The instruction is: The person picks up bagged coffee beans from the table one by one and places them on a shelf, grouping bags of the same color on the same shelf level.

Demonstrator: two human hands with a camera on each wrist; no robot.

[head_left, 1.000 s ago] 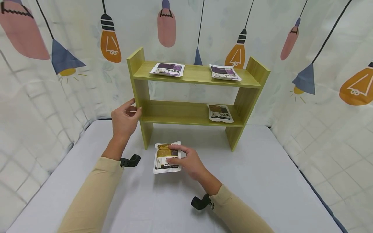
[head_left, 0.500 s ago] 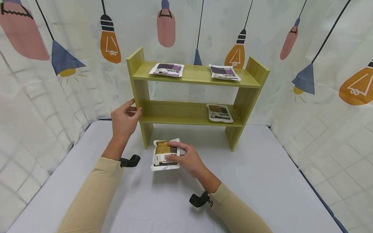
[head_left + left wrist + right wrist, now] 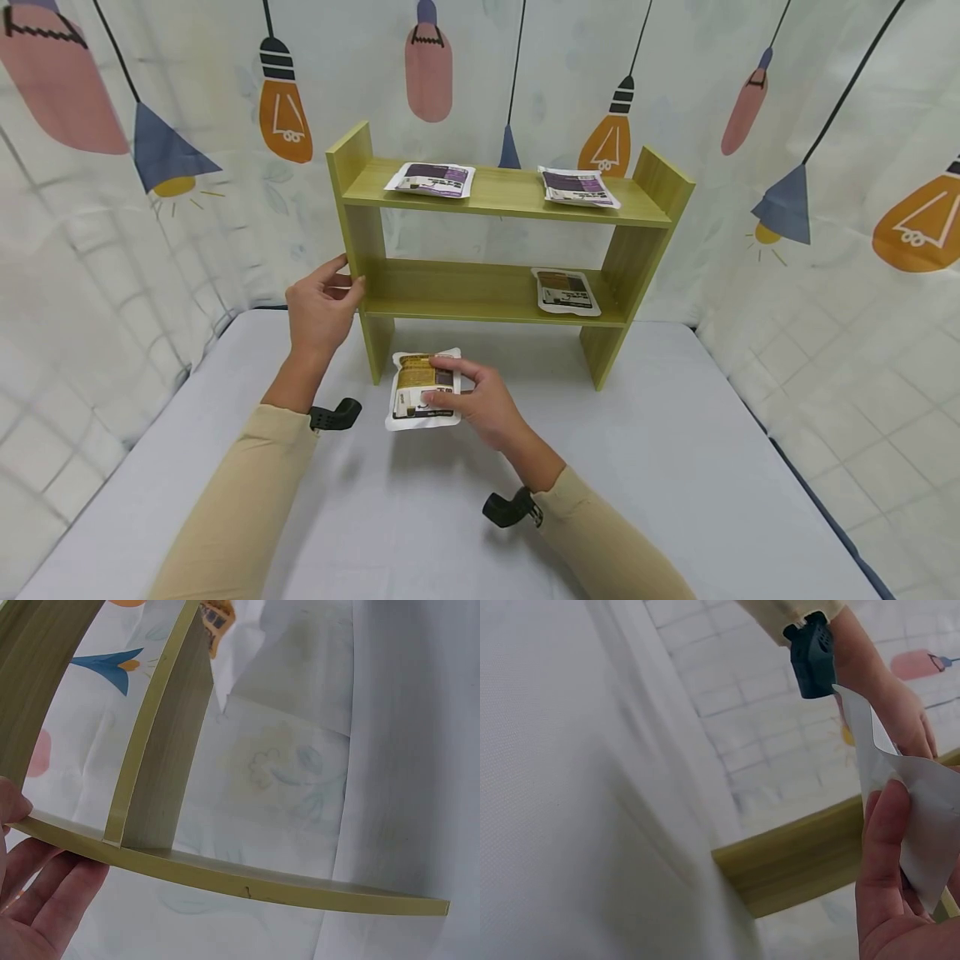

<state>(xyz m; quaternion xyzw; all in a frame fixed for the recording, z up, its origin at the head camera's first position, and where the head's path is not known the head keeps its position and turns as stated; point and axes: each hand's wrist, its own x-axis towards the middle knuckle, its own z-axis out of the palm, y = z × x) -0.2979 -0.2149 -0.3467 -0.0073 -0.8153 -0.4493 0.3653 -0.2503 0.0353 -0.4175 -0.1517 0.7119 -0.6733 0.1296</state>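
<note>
My left hand (image 3: 321, 308) grips the left side panel of a yellow-green wooden shelf (image 3: 480, 208). In the left wrist view the thumb lies on one side of the panel's edge (image 3: 225, 883) and the fingers on the other. My right hand (image 3: 483, 408) pinches a white pouch (image 3: 408, 410) with a brown and yellow label by its right side, thumb on the front. The pouch is held tilted in front of the shelf's lower left, above the table. In the right wrist view its plain white back (image 3: 930, 802) shows between thumb and fingers.
Two purple-labelled pouches lie on the top board, one left (image 3: 431, 180) and one right (image 3: 579, 187). A dark brown-labelled pouch (image 3: 566, 292) lies at the right of the lower board. The table (image 3: 675, 467) has a white cover; printed curtains (image 3: 480, 75) hang around it.
My right hand has moved the pouch slightly away from me and up toward the shelf, a little to the left. The left hand and the shelf have stayed put.
</note>
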